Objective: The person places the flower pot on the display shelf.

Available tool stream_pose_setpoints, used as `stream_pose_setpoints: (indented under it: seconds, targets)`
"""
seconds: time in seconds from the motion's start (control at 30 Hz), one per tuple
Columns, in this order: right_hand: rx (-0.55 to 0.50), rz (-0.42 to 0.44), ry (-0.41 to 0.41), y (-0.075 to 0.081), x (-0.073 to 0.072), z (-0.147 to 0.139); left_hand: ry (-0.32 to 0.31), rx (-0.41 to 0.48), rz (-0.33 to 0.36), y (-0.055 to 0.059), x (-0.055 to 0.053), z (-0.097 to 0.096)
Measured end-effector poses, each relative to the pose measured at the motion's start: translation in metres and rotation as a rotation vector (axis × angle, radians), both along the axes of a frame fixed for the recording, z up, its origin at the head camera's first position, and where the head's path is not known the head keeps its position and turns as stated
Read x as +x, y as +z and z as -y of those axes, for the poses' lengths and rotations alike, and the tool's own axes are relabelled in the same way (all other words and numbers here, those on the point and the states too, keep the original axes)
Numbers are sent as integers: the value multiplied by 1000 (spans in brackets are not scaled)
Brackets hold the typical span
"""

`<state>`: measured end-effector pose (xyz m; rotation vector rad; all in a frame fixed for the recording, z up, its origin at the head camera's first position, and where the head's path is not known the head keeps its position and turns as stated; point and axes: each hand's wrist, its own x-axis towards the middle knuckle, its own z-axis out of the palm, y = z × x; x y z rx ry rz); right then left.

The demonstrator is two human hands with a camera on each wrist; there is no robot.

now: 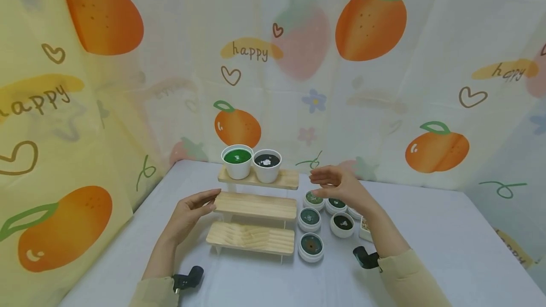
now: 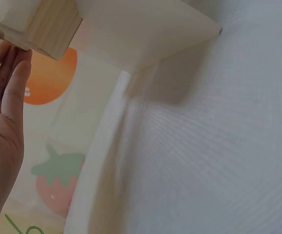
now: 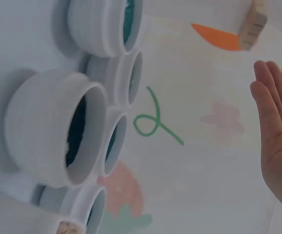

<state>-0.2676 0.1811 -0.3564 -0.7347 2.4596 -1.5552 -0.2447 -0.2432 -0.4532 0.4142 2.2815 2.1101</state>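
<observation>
A three-tier stand has wooden boards on white supports. My left hand [image 1: 187, 217] is at the left end of its middle board [image 1: 256, 205]; in the left wrist view its fairly straight fingertips meet the wooden end [image 2: 53, 29]. On the top board [image 1: 286, 180] stand a white cup with green contents [image 1: 237, 162] and a white cup with dark contents [image 1: 267, 167]. My right hand [image 1: 341, 186] hovers just right of the top board, above several white jars, fingers extended and nothing held. One jar [image 3: 53, 126] shows large in the right wrist view.
The lower board [image 1: 251, 238] bears nothing. Right of the stand, low white jars with green or dark contents are grouped, including a front one [image 1: 311, 248] and a dark one [image 1: 342, 224]. A small white container [image 1: 365, 231] is partly behind my right forearm. Patterned cloth [image 1: 324, 122] hangs behind.
</observation>
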Motion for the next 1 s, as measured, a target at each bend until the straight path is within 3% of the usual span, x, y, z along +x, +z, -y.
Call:
stream_pose_setpoints:
  seconds: [0.43,0.73,1.0]
  targets:
    - [34,137,122,-31,17,-22,13,-16,-4,0,0,-1]
    - [10,237,253,-51,25,-26,18,-21,3,0,1,-1]
    - [68,260,277,-66,26,-24,19,-12,10,1,1,-2]
